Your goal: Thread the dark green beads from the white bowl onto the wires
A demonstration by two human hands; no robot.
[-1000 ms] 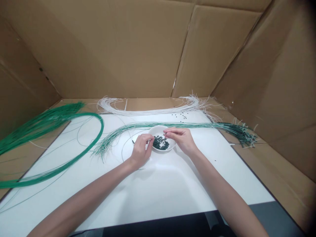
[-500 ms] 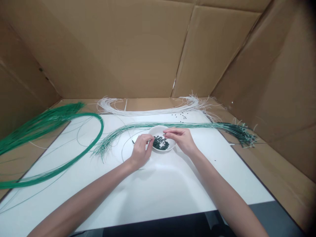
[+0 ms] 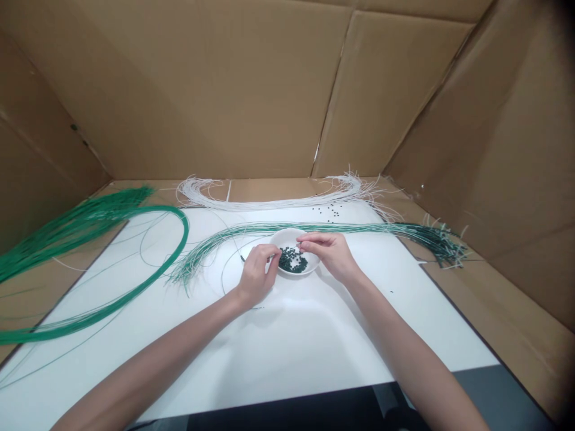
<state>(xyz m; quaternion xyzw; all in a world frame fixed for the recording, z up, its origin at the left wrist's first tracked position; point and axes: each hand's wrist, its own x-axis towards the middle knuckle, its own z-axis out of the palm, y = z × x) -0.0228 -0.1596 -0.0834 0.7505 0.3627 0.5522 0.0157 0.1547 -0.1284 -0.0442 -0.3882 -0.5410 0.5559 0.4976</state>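
Dark beads [image 3: 294,261] lie between the hands [image 3: 259,263], whose fingertips pinch something indistinct.

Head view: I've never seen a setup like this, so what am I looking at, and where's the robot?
There is no robot: these are a person's bare hands, seen from one camera worn on the head, looking forward and down. On the white tabletop sits a small white bowl of dark beads. Behind it runs a thin green bundle, with white strands farther back and a thick green coil at the left. Cardboard surrounds the table. The left hand and right hand pinch their fingertips at the bowl; what they hold is too small to tell.
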